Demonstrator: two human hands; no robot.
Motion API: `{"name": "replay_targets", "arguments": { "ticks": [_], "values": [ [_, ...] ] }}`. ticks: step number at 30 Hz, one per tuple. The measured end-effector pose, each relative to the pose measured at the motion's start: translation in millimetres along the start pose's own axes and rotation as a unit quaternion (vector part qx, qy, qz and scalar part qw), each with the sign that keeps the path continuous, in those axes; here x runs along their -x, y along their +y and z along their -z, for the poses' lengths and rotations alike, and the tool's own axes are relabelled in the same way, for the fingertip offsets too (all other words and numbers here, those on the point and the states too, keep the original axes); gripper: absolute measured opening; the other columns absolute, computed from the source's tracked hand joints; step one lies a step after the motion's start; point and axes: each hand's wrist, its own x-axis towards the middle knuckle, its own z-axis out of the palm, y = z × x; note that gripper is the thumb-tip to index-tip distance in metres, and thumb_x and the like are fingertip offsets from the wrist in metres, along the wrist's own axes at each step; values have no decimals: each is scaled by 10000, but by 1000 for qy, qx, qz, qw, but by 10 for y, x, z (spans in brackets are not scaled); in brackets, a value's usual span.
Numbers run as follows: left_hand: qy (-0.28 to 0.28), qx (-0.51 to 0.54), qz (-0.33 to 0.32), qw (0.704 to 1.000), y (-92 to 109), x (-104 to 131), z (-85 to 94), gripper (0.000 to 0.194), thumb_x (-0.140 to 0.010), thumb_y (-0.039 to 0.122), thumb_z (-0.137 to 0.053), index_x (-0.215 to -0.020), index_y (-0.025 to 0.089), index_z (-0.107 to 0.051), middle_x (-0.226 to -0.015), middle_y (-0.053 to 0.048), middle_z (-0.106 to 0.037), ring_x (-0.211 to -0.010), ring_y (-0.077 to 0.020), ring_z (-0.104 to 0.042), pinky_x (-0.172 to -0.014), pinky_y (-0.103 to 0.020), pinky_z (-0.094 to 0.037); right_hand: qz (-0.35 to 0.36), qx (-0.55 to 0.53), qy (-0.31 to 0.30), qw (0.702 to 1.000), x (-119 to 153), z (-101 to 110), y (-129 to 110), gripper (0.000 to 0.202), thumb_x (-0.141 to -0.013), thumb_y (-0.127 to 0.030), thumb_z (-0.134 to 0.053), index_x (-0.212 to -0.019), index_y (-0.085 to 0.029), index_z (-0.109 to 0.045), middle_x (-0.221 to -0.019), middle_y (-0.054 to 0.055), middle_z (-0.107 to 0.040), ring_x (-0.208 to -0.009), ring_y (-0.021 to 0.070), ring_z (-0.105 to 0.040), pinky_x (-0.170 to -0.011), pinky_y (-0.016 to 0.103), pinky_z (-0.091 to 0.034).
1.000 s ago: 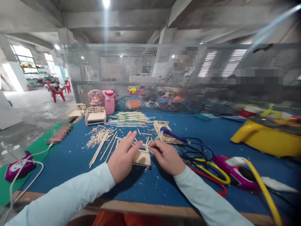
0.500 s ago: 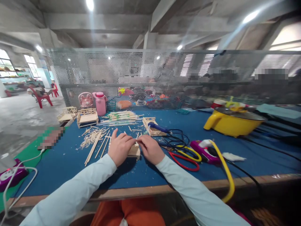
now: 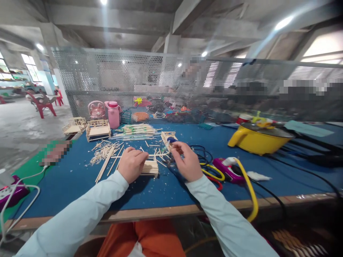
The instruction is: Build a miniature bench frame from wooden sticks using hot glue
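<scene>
My left hand (image 3: 132,165) is closed at the left end of a small model (image 3: 150,167) made of thin wooden sticks, which has a slatted top. A thin stick (image 3: 160,154) runs to the right from near its fingertips. To the right, my right hand (image 3: 187,161) has curled fingers around a corded tool with a blue handle (image 3: 171,140); the hand covers most of the handle. Just behind those fingertips lies another small wooden-stick frame (image 3: 166,135). Loose sticks (image 3: 105,165) and short offcuts (image 3: 99,157) are scattered left of my left hand.
Bundled sticks (image 3: 138,129) lie farther back, near two finished-looking stick models (image 3: 98,130) and a pink flask (image 3: 113,115). On the right are yellow-and-red-handled scissors (image 3: 218,174), a purple power strip (image 3: 227,171) and a yellow electric pot (image 3: 259,141). A perforated metal screen (image 3: 115,78) stands behind.
My right hand has left the small model by my left hand and moved right to the blue-handled tool. The left hand stays by the model. The view has shifted slightly.
</scene>
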Motion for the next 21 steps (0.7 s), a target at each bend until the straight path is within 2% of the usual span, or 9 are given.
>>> {"name": "replay_targets", "arguments": {
  "ticks": [2, 5, 7, 10, 13, 15, 17, 19, 21],
  "values": [
    [9, 10, -5, 1000, -17, 19, 13, 270, -870, 193, -361, -823, 181, -627, -746, -41, -655, -698, -127, -576, -695, -258, -426, -59, 78, -97, 990, 46, 86, 52, 202, -854, -304, -401, -825, -164, -544, -789, 77, -616, -734, 180, -580, -656, 293, -432],
    [4, 11, 4, 1000, -7, 43, 21, 275, -876, 214, -359, -839, 192, -631, -751, -37, -653, -709, -118, -586, -628, -214, -437, -106, 219, -274, 931, 175, 112, 63, 212, -792, -349, -498, -675, -176, -530, -655, 71, -620, -641, 213, -593, -544, 290, -379],
    [5, 7, 10, 1000, 6, 57, 25, 262, -873, 227, -372, -848, 201, -631, -742, -28, -651, -699, -115, -589, -604, -204, -437, -98, 263, -318, 906, 262, 76, 34, 176, -784, -321, -515, -682, -178, -531, -671, 81, -639, -644, 218, -605, -518, 279, -348],
    [11, 21, 22, 999, 0, 72, 33, 242, -864, 228, -389, -856, 195, -629, -736, -26, -646, -680, -117, -590, -582, -201, -438, -85, 283, -294, 909, 328, 37, -18, 141, -825, -230, -439, -735, -169, -528, -713, 105, -657, -637, 211, -615, -505, 273, -327],
    [31, 63, 45, 997, -24, 73, 56, 224, -854, 222, -406, -868, 180, -626, -732, -35, -635, -665, -117, -583, -592, -202, -447, -130, 248, -213, 936, 305, 121, -76, 152, -849, -219, -369, -791, -165, -499, -629, 92, -629, -556, 210, -596, -482, 278, -324],
    [62, 103, 53, 991, -24, 60, 91, 208, -844, 217, -425, -877, 172, -626, -731, -43, -626, -667, -117, -576, -604, -205, -454, -155, 150, -118, 969, 270, 241, -148, 113, -834, -271, -407, -825, -178, -470, -626, 62, -607, -564, 198, -586, -494, 272, -352],
    [89, 157, 52, 982, -2, 36, 142, 190, -829, 211, -452, -871, 165, -631, -757, -58, -622, -700, -123, -578, -627, -215, -464, -171, -13, -44, 984, 243, 356, -257, 170, -793, -346, -485, -859, -195, -442, -638, 23, -577, -547, 161, -557, -482, 249, -367],
    [81, 221, 49, 971, 32, 5, 200, 178, -816, 209, -474, -847, 160, -642, -897, -96, -626, -814, -147, -587, -710, -248, -474, -205, -204, -39, 956, 232, 412, -388, 225, -780, -402, -503, -869, -212, -422, -555, -42, -489, -422, 100, -452, -397, 208, -319],
    [34, 286, 52, 956, 62, -22, 249, 178, -809, 228, -491, -820, 158, -655, -1104, -130, -578, -986, -188, -558, -833, -300, -448, -239, -363, -64, 898, 225, 382, -507, 233, -782, -430, -503, -837, -224, -409, -479, -93, -376, -336, 56, -311, -331, 174, -238]
  ]
}}
